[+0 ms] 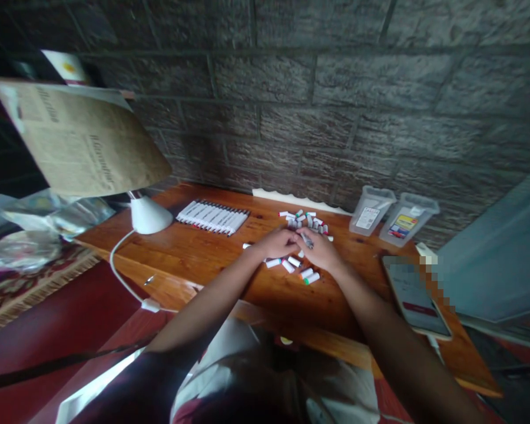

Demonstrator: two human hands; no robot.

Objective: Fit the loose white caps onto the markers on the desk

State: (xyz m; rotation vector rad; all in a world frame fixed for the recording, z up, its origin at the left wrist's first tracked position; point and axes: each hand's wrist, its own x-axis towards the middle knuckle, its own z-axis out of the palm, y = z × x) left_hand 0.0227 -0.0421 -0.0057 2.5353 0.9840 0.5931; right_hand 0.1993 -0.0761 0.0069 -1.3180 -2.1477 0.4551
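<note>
Small grey piece (pixel 307 240): pinched in the right hand (pixel 320 248), fingers curled shut. Left hand (pixel 276 243): curled, pressed against the right; its hold cannot be told. Loose white markers (pixel 304 222): heaped just beyond the hands, others just nearer. Row of white markers (pixel 212 217): left of the hands, on the wooden counter (pixel 194 259). Two plastic boxes (pixel 389 212): beyond right. Phone (pixel 415 297): right.

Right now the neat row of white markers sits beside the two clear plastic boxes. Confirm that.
No, the location is wrong: the head view shows the row of white markers beside the white desk lamp, not beside the two clear plastic boxes, which stand farther right along the desk.
</note>
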